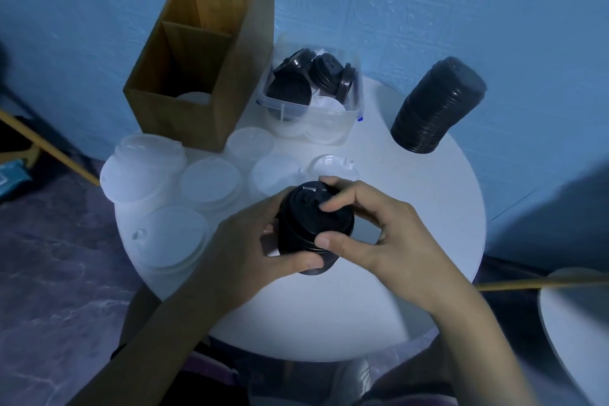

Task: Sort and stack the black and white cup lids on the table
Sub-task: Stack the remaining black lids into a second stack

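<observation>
Both hands hold a short stack of black lids (pixel 311 224) above the middle of the round white table (pixel 428 208). My left hand (pixel 250 247) grips the stack from the left and below. My right hand (pixel 379 234) pinches its top and right side with thumb and fingers. A tall stack of black lids (pixel 438 105) stands at the table's far right. White lids lie on the left half: a tall stack (pixel 145 168), a low stack (pixel 174 237), and several more (pixel 211 181) near the centre. A clear plastic bin (pixel 342 122) holds mixed black lids (pixel 293 89) and white lids.
A tall wooden two-compartment box (pixel 184 122) stands at the back left, with a white lid at the bottom of its near compartment. The blue wall is right behind the table. A second white round surface (pixel 576 323) shows at the lower right edge.
</observation>
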Tool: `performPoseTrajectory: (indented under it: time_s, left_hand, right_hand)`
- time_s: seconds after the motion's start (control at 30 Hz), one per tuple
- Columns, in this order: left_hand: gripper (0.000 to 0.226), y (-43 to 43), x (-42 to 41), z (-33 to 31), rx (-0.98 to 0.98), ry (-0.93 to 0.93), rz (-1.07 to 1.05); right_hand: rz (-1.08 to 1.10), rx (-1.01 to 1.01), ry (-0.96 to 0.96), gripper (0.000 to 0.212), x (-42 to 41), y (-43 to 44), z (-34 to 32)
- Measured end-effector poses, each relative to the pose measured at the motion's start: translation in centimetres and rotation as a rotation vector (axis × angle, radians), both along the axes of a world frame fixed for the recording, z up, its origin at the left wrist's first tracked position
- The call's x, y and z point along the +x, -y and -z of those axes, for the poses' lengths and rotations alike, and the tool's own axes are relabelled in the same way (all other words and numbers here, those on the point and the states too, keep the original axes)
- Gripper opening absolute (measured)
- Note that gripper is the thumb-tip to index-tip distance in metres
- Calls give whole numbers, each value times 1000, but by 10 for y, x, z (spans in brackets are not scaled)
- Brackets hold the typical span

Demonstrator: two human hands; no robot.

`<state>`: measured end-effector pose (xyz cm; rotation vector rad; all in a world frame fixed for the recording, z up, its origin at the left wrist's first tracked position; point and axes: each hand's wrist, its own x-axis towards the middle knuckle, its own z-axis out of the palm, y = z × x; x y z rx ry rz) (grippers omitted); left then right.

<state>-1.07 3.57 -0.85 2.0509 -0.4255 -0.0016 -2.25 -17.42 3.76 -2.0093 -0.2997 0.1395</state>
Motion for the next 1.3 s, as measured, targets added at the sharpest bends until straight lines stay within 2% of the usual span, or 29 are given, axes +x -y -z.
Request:
performPoseTrajectory:
  time_s: [0.23,0.57,0.77,0.93,1.07,1.17,1.3]
  left_hand:
    - [65,-1,2,4,-10,-37,-7]
    - [69,-1,1,10,10,-15,-23]
    - [97,-4,1,15,-25,-26,-22]
    - [74,-9,1,18,-78,-17,9]
    - [70,-10,2,19,-83,0,33]
    - [70,-9,2,17,-110,16,24]
    - [57,-9,3,18,-156,1,-2]
  right_hand:
    - [-65,-94,-23,43,10,3,-6]
    - [123,4,104,44,-7,-11,20]
    - [132,117,117,55,-10,-10,33]
    - [88,133,112,59,-11,-7,44]
    - [48,272,28,52,-7,-2,44]
    - [27,308,17,52,-4,-1,44]
    - [1,310,14,51,-3,-1,46]
